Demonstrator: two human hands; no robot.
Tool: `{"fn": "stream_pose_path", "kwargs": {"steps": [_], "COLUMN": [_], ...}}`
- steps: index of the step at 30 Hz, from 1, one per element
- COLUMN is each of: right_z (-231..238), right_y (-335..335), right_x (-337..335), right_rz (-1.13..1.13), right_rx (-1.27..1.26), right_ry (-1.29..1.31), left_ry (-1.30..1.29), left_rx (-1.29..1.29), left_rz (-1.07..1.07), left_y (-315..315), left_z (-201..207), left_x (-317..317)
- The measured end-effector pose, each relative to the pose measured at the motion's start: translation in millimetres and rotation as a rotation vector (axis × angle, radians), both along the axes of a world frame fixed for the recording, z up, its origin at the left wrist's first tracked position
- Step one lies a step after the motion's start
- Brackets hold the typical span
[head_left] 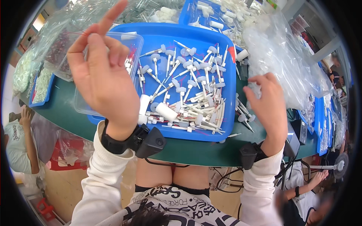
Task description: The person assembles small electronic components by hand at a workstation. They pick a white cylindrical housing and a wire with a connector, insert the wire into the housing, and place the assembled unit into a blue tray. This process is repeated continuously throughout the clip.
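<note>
My left hand [103,75] is raised over the left end of the large blue tray [232,79]. Its thumb and a finger pinch a thin red wire [81,34], while another finger points up. My right hand [267,100] hangs off the tray's right side, fingers apart, with nothing visible in it. Many slim white rod-shaped parts [188,67] with pale round discs and red wires lie in the tray. White cylinders [166,112] rest among them. Under my left hand, partly hidden, sits a clear plastic box [85,98] with more wired parts.
Another clear box with dark red wires [60,54] stands far left, near a small blue tray [48,94] of white pieces. A clear plastic bag [281,60] fills the right back. Loose rod parts [243,109] lie on the green table [188,153]. Other people sit on both sides.
</note>
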State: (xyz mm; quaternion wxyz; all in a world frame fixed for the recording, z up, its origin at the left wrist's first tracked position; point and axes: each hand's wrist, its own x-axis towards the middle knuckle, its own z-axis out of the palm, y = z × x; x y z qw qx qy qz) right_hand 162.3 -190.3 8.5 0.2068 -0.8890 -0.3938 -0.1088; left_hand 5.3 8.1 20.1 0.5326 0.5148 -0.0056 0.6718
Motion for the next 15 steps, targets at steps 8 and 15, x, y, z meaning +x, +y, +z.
{"fn": "stream_pose_path", "kwargs": {"steps": [8,15], "right_z": [18.9,-0.7], "right_y": [93.9,156.8], "right_x": [2.2,-23.0], "right_rz": [0.804,0.998], "right_rx": [-0.031,-0.144], "right_ry": [0.182,0.116], "left_ry": [-0.076,-0.102], "left_rx": [-0.018,0.022], "left_rz": [0.171,0.273], "left_y": [25.5,28.5], "left_z": [20.6,22.2], "left_x": [-31.1,-41.9]}}
